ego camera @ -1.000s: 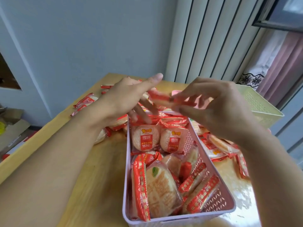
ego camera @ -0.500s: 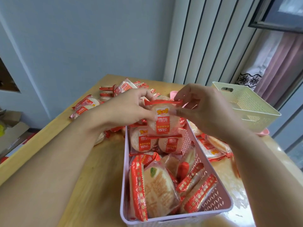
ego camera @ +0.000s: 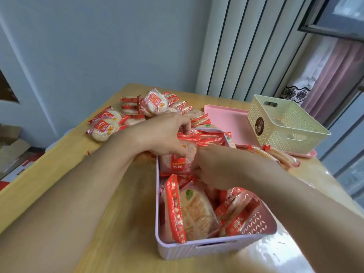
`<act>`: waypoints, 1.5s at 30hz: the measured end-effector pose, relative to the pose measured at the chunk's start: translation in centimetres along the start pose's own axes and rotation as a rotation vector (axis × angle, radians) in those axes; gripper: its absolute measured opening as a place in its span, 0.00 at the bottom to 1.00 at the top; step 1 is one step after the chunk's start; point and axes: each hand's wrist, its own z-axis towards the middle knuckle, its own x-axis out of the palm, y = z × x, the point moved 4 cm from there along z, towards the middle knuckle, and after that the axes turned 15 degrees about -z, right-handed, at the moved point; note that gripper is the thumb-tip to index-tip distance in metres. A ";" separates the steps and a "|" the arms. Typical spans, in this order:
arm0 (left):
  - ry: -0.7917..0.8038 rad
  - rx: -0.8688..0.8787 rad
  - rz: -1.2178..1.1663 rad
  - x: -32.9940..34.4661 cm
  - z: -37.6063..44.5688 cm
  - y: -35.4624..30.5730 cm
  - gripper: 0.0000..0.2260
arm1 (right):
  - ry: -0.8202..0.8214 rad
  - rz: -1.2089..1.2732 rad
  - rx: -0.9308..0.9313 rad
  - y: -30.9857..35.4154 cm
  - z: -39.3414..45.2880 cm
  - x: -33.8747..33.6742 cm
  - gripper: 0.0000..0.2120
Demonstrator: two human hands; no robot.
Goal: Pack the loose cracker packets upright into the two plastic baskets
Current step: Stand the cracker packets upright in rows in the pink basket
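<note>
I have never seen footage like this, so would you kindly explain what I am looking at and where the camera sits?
There is no machine here: a person wears a wide-angle camera on the head, looking down at their own two bare hands. Both work inside a lilac basket on a wooden table, already crowded with red-and-white cracker packets. The left hand has a grip on an upright packet at the far end; the right hand is beside it, its fingers hidden. Loose packets lie behind. At right, a cream basket stands on a pink tray.
</note>
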 end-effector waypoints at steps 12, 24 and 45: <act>0.097 -0.067 0.051 0.5 -0.2 0.2 0.23 | 0.383 -0.413 -0.053 2.8 1.3 0.4 0.16; 0.120 -0.090 0.049 0.3 -0.7 -0.3 0.23 | 0.196 -0.046 0.189 -0.1 0.8 -1.1 0.06; 0.163 -0.150 0.206 1.4 -0.8 -0.4 0.29 | -0.272 0.409 0.412 -5.1 -3.0 -5.0 0.12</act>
